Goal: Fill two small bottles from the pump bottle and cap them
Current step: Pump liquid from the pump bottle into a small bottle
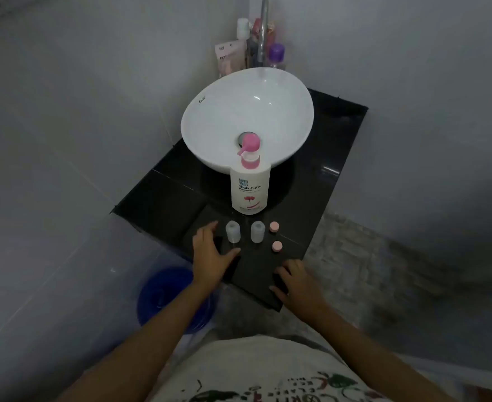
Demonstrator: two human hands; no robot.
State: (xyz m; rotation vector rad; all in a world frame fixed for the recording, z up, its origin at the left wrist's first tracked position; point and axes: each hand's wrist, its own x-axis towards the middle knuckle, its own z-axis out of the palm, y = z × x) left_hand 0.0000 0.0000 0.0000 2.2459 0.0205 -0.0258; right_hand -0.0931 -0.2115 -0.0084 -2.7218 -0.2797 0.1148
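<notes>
Counter (pixel 163 198): pump bottle (pixel 249 187) upright before basin (pixel 210 123), two uncapped bottles (pixel 233 231) and two pink caps (pixel 274 226) just beyond left hand (pixel 210 256), spread empty, right hand (pixel 297 281) resting empty.

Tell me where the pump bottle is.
Head view: the pump bottle stands centre on the black counter, against the sink, behind the two small bottles.

You're looking down at a white bowl sink (pixel 227 111) sitting on a black glossy desk (pixel 320 169) set into the corner of grey walls. A chrome faucet (pixel 263 27) rises behind the sink, with a cluster of toiletries (pixel 239 50) beside it (one purple-capped bottle (pixel 276 56) stands out). Below the desk's left edge, a blue bucket (pixel 166 297) rests on the floor.
</notes>
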